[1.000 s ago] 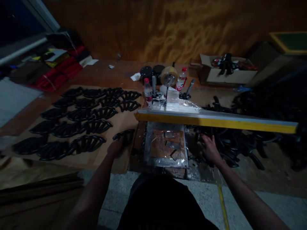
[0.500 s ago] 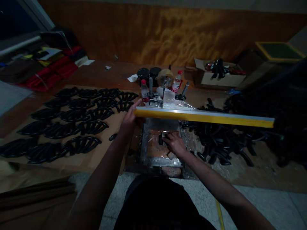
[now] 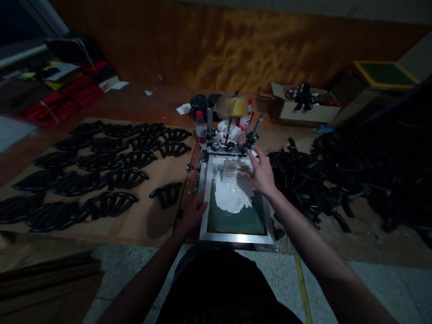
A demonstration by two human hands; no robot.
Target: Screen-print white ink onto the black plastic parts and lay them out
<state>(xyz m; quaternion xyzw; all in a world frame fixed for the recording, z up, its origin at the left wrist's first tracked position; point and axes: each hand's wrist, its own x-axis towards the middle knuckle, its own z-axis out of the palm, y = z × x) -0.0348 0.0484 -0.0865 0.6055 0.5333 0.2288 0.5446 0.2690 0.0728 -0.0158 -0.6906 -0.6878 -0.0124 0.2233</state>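
A small silver-framed printing screen [image 3: 205, 211] lies flat on the bench in front of me, with a patch of white ink [image 3: 231, 197] on its green mesh. My left hand [image 3: 192, 212] rests on the frame's left edge, fingers curled against it. My right hand [image 3: 262, 174] hovers over the screen's far right corner, fingers spread, touching a squeegee-like tool [image 3: 236, 168] that lies at the top of the mesh. A single black fan-shaped part [image 3: 167, 193] lies on the cardboard just left of the screen.
Rows of black fan-shaped parts [image 3: 97, 166] cover the brown cardboard sheet [image 3: 135, 225] on the left. A loose heap of black parts [image 3: 324, 175] fills the right. Small bottles [image 3: 200, 128], dark jars [image 3: 199, 102], a tape roll [image 3: 231, 106] and an open carton [image 3: 297, 112] stand behind the screen.
The screen, raised on its hinge with its yellow edge toward me, has swung down flat. My left hand dropped from that edge to the frame's side. My right hand left the base plate and moved onto the screen.
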